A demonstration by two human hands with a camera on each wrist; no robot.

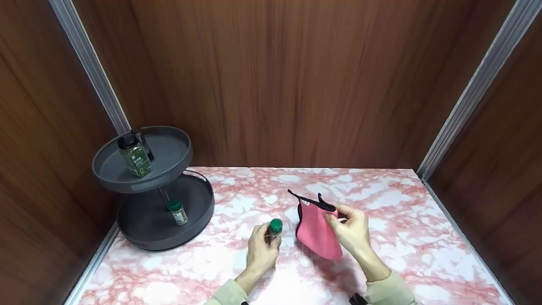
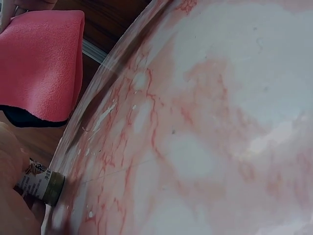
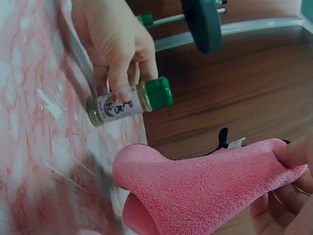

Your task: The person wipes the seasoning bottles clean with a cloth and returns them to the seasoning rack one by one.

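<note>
My left hand (image 1: 260, 254) grips a small spice bottle (image 1: 276, 227) with a green cap and a white label. The bottle (image 3: 121, 104) stands about upright over the marbled tabletop; whether its base touches the surface I cannot tell. To the right, a folded pink cloth (image 1: 319, 233) with black edging and a small black loop hangs from my right hand (image 1: 352, 228), which pinches its upper corner between thumb and fingers. Fuzzy pile and a white tag show on the cloth (image 3: 195, 183) in the right wrist view. Bottle and cloth are apart.
A dark grey two-tier round tray (image 1: 186, 163) stands at the left. A black-lidded jar of green flakes (image 1: 137, 161) and a slim dark bottle (image 1: 147, 148) are on its top tier. Another green-capped spice bottle (image 1: 178, 214) stands below. Brown wood-grain panels (image 1: 271, 84) enclose the table.
</note>
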